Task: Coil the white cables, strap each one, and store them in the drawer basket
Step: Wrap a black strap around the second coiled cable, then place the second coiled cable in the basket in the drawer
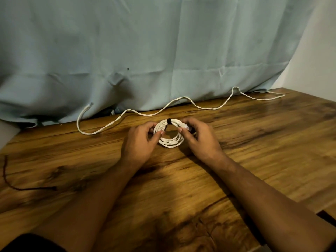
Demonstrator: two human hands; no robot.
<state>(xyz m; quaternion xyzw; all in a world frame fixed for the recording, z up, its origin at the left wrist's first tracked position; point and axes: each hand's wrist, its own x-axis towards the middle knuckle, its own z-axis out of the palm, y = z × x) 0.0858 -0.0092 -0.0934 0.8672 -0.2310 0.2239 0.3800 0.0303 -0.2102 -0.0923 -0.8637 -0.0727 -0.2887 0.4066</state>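
A coiled white cable (170, 142) lies on the wooden table (254, 151) at the centre, with a black strap (168, 122) wrapped round its far side. My left hand (140, 142) grips the coil's left side. My right hand (198, 139) holds the right side and pinches the cable's plug end (184, 126). A second white cable (181, 100) lies uncoiled in loose waves along the table's far edge, from the left to the far right.
A pale blue-green cloth (145, 51) hangs behind the table and covers what is behind it. A thin dark cord (16, 186) lies on the table at the left. A dark object (327, 216) shows at the table's right edge.
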